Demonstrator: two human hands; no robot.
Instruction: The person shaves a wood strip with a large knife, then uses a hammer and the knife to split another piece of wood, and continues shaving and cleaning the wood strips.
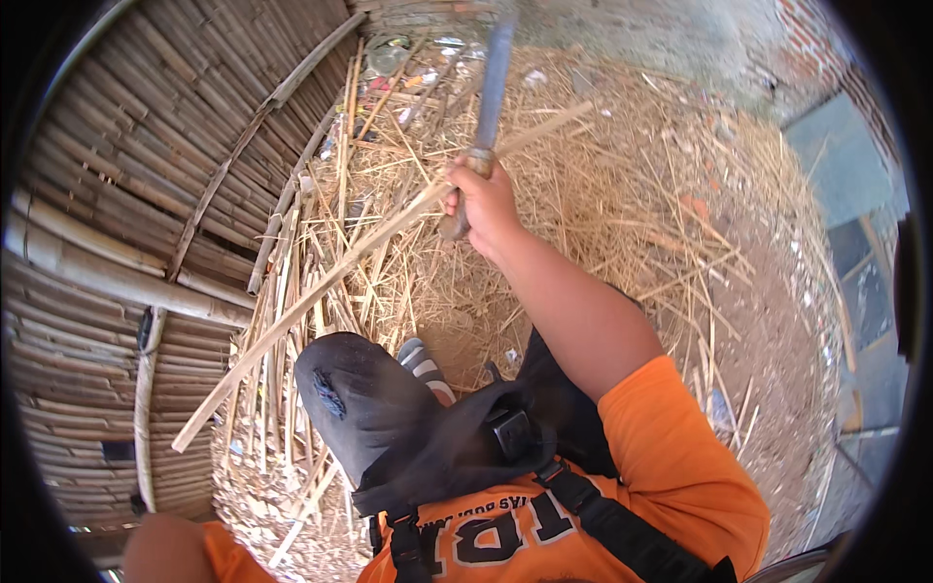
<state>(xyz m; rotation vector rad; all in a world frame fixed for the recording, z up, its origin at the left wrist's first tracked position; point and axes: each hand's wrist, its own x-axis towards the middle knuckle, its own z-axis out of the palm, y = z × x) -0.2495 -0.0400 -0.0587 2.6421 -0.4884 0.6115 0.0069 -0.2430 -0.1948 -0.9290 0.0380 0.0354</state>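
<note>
My right hand [483, 202] is closed around the wooden handle [455, 226] of a machete. Its long grey blade [494, 87] points up and away from me, slightly blurred at the tip. A long, pale bamboo strip [330, 277] slants from the lower left to the upper right. It passes behind my right hand and the machete handle; whether the hand touches it, I cannot tell. Only part of my bent left arm [167, 552] shows at the lower left edge, and the left hand is out of view.
A bamboo-pole wall [126, 185] stands at left, with more split strips [277, 360] lying along its foot. Straw-like shavings [583, 214] cover the ground. My bent knee [340, 379] is in front of me. A masonry wall [661, 49] closes the far side; bluish panels [855, 194] lean at right.
</note>
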